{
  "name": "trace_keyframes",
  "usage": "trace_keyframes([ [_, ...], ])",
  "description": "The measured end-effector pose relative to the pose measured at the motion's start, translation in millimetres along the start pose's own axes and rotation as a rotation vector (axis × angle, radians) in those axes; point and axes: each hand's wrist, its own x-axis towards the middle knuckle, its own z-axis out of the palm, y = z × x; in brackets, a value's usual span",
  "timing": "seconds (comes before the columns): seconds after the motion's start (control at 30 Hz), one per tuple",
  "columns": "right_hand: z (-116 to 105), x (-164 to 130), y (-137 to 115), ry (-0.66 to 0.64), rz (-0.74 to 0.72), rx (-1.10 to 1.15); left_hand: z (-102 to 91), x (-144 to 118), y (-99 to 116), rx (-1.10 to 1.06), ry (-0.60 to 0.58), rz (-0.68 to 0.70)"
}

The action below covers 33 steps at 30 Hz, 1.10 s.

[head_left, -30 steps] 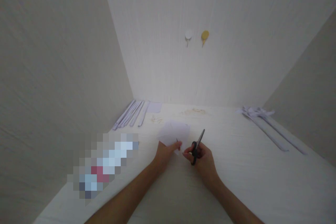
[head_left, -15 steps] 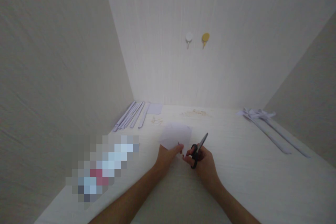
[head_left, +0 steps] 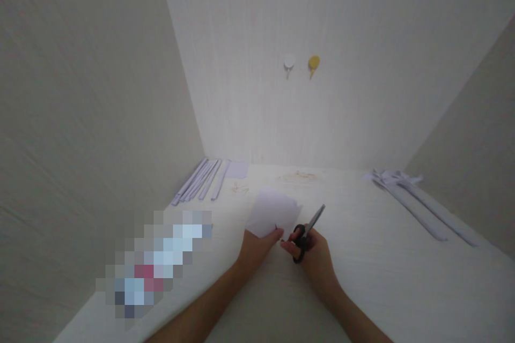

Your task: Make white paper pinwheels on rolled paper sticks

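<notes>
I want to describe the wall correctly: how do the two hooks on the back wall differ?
The white hook is pale and nearly blends into the wall; the yellow hook stands out. The white hook hangs to the left, the yellow hook to the right. Both are round, similar in size, at the same height.

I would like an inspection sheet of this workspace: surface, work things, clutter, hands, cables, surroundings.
Surface: pale table.
Work things: white paper pinched by the left hand; scissors in the right hand, blades pointing away.
Clutter: folded strips far left; more strips far right; small bits near the wall; a blurred patch at left.
Hands: both gripping.
Cables: nothing seen.
Surroundings: pale walls; white hook and yellow hook.
</notes>
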Motion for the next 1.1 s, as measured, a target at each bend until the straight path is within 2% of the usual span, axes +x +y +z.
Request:
trace_keyframes([
  [0.3, -2.0, 1.6, -3.8, 0.023, -0.011, -0.03, -1.8, 1.3, -2.8, 0.095, 0.02, -0.011],
  [0.43, -2.6, 1.7, -5.1, 0.021, -0.003, -0.021, -2.2, 0.8, -1.7, 0.034, 0.009, 0.024],
  [0.8, -0.8, 0.3, -10.4, 0.022, 0.031, -0.047, -1.3, -0.1, 0.6, -0.062, 0.032, -0.015],
  [1.1, -1.3, 0.9, -6.2, 0.022, 0.021, -0.058, -0.2, -0.6, -1.2, -0.024, -0.057, -0.03],
])
